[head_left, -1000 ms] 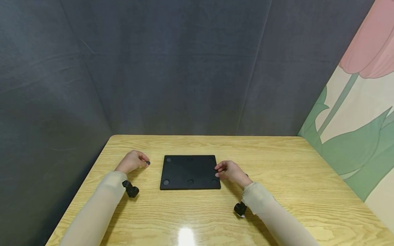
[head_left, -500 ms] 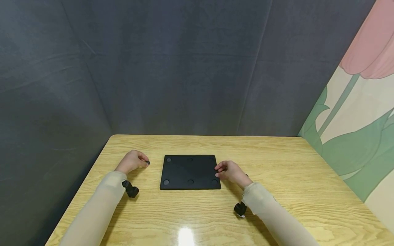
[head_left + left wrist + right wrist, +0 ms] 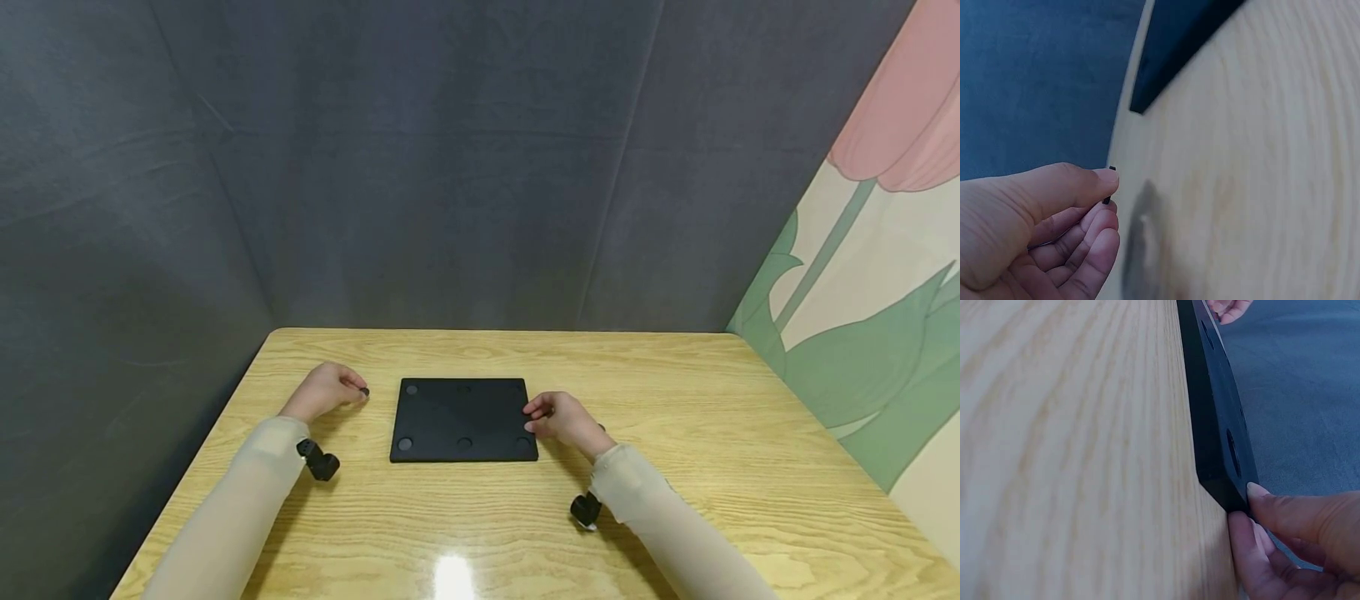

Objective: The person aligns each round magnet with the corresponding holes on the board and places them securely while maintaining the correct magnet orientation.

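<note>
A flat black rectangular board (image 3: 465, 417) with several round recesses lies on the wooden table. Grey discs show in its two left corners, the near one (image 3: 405, 444) looking larger. To the left of the board, my left hand (image 3: 324, 390) pinches a small thin black disc (image 3: 1110, 185) between thumb and fingertips, edge-on in the left wrist view. At the board's right edge is my right hand (image 3: 564, 419). Its thumb (image 3: 1266, 499) lies on the board's top rim and the fingers press against the side. The lower fingers are partly hidden behind the thumb in the right wrist view.
The wooden table (image 3: 465, 508) extends around the board on all sides. A dark grey curtain (image 3: 450, 167) hangs behind its far edge and along the left. A flower-painted wall (image 3: 885, 333) rises on the right. Each wrist wears a small black camera (image 3: 321, 463).
My left hand has shifted slightly up and to the right, and the disc in its fingertips has turned a little. The right hand and the board have stayed in place.
</note>
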The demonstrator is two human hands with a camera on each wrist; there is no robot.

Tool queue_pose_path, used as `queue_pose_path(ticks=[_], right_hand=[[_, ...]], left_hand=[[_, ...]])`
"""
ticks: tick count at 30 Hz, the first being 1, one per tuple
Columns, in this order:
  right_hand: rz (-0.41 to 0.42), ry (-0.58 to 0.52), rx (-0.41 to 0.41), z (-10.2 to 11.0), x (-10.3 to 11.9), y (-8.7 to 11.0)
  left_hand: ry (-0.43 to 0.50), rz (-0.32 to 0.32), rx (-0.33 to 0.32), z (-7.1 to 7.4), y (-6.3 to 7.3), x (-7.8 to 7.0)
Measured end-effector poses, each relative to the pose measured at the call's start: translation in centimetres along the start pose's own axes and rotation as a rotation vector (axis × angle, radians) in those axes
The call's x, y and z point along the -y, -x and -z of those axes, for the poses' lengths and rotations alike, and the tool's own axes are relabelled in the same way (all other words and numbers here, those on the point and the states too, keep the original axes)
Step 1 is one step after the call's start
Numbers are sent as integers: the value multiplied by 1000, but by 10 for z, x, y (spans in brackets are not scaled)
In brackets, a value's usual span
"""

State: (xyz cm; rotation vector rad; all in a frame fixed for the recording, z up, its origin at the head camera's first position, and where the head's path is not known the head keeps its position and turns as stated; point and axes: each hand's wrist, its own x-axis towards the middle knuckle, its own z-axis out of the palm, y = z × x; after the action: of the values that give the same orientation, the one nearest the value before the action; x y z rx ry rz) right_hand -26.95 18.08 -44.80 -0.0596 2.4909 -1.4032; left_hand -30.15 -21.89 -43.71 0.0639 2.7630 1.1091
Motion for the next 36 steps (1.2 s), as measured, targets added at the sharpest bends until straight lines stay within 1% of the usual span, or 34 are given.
queue_pose_path(ticks=[3,7,10,14,19,25,31,36], right_hand=[[-4,2,1,0,0,0],[-4,7,6,0,-1,-2],[-5,9,7,1,-2,-3],[-6,9,2,1,-3,-4],[0,0,-1,0,-3,-5],[-2,-2,-5,0,-3,-4],[-5,-8,-4,0,-3,-3],[-8,-9,-4,0,-2,-2]], left_hand=[[-1,-25,-1,0,1,-9],[9,-77,6,1,5,-24],[36,-113,13,1,7,-36],[79,-144,31,-1,11,-52],[103,-166,56,-8,17,-70],[76,-222,78,-17,22,-88],[76,-242,99,-27,29,-104],[75,-275,116,-37,33,-114]])
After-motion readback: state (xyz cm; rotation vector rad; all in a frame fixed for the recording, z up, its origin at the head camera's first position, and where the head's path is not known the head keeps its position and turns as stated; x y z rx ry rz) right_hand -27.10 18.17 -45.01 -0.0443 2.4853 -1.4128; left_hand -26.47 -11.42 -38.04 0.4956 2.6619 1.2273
